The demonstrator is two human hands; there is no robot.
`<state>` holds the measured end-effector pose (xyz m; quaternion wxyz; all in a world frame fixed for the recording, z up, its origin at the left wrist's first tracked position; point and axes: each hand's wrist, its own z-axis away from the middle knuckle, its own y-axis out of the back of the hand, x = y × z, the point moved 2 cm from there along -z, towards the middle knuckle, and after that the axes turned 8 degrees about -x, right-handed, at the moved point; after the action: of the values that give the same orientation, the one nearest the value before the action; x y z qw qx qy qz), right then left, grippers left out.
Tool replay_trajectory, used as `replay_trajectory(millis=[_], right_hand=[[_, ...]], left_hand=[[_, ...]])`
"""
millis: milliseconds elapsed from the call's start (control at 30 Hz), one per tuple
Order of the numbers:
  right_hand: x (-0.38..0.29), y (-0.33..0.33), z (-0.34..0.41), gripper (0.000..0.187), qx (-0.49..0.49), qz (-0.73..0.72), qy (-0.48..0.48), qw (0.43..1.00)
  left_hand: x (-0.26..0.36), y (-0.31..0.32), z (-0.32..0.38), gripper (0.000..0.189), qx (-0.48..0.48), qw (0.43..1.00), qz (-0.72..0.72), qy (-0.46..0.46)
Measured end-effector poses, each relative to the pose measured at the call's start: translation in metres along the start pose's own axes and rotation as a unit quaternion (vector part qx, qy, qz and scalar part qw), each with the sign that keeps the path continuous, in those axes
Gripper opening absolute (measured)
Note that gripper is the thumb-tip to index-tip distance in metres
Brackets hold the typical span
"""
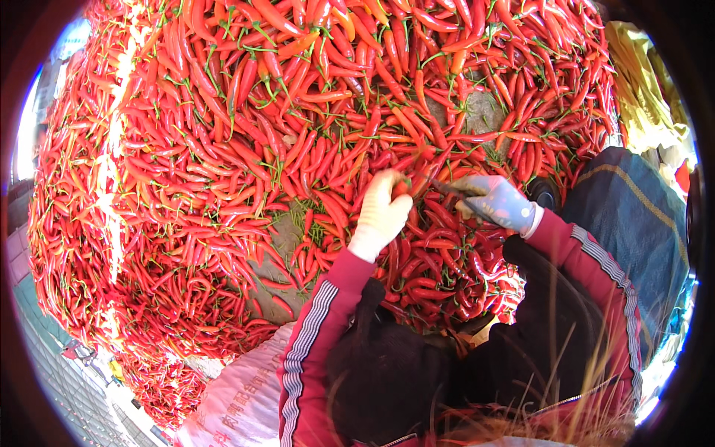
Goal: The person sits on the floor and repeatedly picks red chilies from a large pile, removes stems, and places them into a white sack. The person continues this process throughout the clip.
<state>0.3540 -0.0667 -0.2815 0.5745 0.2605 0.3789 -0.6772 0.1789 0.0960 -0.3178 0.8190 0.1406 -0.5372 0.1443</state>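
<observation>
My left hand [381,211], in a pale glove, pinches a red chili pepper [401,189] near its green stem end. To its right, my right hand [500,202] wears a light blue glove with pale dots. It grips a pair of dark metal scissors [472,205], whose blades point left toward the pinched pepper. Blur at the tips hides whether the blades touch the stem. Below both hands, between the dark-trousered knees, lies a heap of red chili peppers [433,268] with green stems here and there.
A large spread of red chili peppers [218,162] surrounds the hands ahead and left. Cut green stems [304,220] lie on the grey floor [279,240]. A pale printed sack [240,385] is at lower left, a dark blue woven sack [625,223] at right, yellow cloth [639,84] beyond.
</observation>
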Motion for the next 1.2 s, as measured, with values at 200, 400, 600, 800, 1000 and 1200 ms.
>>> replay_trajectory(millis=[200,400,600,800,1000,1200], right_hand=[[0.013,0.019,0.007,0.053,-0.001,-0.102,0.062,0.993],[0.027,0.022,0.013,0.063,-0.043,-0.127,0.041,0.990],[0.016,0.000,0.010,0.047,-0.075,-0.228,-0.020,0.971],[0.013,-0.023,0.001,0.052,-0.120,-0.283,-0.080,0.948],[0.020,-0.030,-0.012,0.052,-0.133,-0.336,-0.078,0.929],[0.027,-0.034,-0.016,0.042,-0.085,-0.329,-0.083,0.937]], left_hand=[[0.006,-0.003,-0.071,0.033,-0.098,0.871,-0.473,0.095],[0.009,0.022,-0.043,0.014,0.044,0.998,-0.006,0.035],[-0.014,0.032,0.018,0.024,0.137,0.888,0.440,0.003],[-0.013,0.030,0.038,0.026,0.178,0.870,0.459,-0.031],[-0.004,0.026,0.044,0.027,0.141,0.894,0.422,-0.045],[-0.002,0.018,0.040,0.025,0.113,0.900,0.418,-0.051]])
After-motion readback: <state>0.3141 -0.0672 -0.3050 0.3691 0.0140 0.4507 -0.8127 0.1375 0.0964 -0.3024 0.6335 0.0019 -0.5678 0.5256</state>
